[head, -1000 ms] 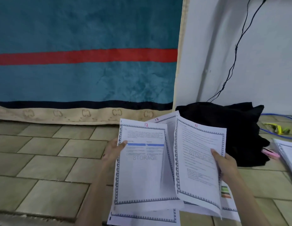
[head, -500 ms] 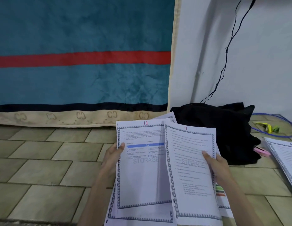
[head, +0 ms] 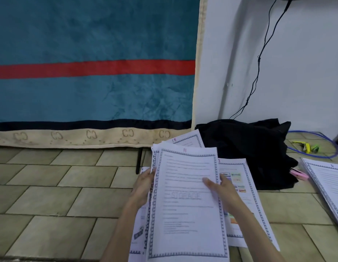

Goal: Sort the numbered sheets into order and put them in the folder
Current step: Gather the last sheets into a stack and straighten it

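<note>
I hold a fanned bunch of white numbered sheets with patterned borders above the tiled floor. Sheet 11 (head: 187,205) lies on top and covers most of the others. My left hand (head: 143,186) grips the bunch at its left edge. My right hand (head: 223,191) pinches sheet 11 at its right edge, thumb on the page. Sheet 15 (head: 187,139) sticks out behind at the top. A sheet with coloured boxes (head: 240,178) shows to the right, its number partly hidden. A second pile of sheets (head: 326,178) lies on the floor at the right edge. No folder is in view.
A teal blanket (head: 92,95) with a red stripe hangs against the wall ahead. A heap of black cloth (head: 247,148) lies beside the white wall, with a black cable (head: 257,72) above it. A pink object (head: 299,174), yellow-green clips (head: 306,147) and a blue cable (head: 328,148) lie at right.
My right hand slid sheet 11 leftward over sheet 12, which is now covered. The sheet with coloured boxes has come into view on the right.
</note>
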`<state>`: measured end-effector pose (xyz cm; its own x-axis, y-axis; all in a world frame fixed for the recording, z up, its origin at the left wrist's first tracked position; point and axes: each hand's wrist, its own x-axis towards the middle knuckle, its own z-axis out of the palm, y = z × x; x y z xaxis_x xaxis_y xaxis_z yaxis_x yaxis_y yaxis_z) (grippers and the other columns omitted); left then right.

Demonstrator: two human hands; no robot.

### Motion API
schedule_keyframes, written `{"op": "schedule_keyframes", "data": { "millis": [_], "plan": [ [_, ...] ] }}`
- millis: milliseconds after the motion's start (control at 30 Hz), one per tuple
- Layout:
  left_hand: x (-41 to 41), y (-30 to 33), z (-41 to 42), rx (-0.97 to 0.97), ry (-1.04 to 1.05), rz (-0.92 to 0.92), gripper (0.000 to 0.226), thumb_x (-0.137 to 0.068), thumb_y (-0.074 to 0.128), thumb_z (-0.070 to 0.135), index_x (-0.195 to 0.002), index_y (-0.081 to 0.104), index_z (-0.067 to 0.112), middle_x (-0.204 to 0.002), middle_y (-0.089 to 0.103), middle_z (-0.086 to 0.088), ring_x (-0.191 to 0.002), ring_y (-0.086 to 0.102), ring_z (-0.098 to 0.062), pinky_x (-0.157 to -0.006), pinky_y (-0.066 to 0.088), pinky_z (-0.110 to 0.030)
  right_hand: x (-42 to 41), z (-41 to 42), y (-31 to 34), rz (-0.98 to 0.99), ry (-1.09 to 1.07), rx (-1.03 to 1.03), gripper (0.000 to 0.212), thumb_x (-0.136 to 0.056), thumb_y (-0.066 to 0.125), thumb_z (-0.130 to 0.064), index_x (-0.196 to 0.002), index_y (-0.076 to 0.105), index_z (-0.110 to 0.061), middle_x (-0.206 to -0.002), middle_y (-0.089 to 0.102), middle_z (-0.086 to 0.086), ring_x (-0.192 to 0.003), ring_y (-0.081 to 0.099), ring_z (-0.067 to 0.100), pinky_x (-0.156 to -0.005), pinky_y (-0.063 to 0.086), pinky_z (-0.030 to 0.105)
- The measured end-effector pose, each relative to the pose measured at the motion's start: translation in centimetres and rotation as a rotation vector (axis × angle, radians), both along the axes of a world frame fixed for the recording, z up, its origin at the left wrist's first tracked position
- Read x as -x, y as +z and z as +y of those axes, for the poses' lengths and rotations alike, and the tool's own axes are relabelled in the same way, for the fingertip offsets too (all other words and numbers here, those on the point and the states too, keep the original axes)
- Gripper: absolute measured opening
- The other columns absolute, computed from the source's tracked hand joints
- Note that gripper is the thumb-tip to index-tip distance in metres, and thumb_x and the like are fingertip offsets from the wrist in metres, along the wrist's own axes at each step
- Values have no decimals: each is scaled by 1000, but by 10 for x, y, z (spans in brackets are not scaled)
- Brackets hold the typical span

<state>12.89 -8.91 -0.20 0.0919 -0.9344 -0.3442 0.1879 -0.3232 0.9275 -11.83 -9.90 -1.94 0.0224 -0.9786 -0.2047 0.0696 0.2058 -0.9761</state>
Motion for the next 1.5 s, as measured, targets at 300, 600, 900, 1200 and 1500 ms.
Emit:
{"op": "schedule_keyframes", "data": {
  "millis": [300, 600, 900, 1200, 1500],
  "plan": [
    [49, -14, -15, -165, -47, -158, 33, -97, 45, 32, -80, 62, 8, -61, 65, -4, -50, 60, -17, -43, 47, -21, 67, 20, -3, 213, 49, -109, 26, -72, 77, -3, -96, 70, -7, -87, 76, 2, -76, 73, 13, -63, 57, 23],
    [115, -22, -41, 30, -215, -631, 29, -93, 46, 5, -115, 59, 17, -114, 62, -7, -103, 60, -21, -83, 45, -22, 158, 16, -13, 424, -240, -92, 23, -74, 76, -7, -95, 70, -2, -90, 70, 14, -69, 64, 17, -55, 50, 22],
    [142, -33, -68, -123, -189, -561, 41, -97, 34, 10, -137, 40, 11, -142, 42, -11, -119, 51, -29, -95, 46, -31, 173, -6, -13, 372, -128, -196, 32, -79, 73, -16, -109, 67, -5, -105, 71, 12, -94, 66, 27, -73, 50, 31],
    [148, -28, -83, -226, -81, -433, 47, -94, 52, 20, -137, 42, 6, -138, 48, -16, -124, 48, -33, -105, 42, -40, 175, 3, -20, 318, -46, -168, 21, -79, 73, -17, -99, 69, -15, -97, 73, 3, -80, 70, 12, -58, 52, 19],
    [122, -12, -93, 48, 76, -53, 9, -94, 54, 17, -93, 63, 18, -117, 64, -16, -112, 58, -33, -103, 43, -46, 189, 7, -22, 189, 13, -150, 36, -75, 74, -21, -109, 68, -8, -106, 73, 6, -92, 72, 19, -77, 57, 31]
  ]
}}
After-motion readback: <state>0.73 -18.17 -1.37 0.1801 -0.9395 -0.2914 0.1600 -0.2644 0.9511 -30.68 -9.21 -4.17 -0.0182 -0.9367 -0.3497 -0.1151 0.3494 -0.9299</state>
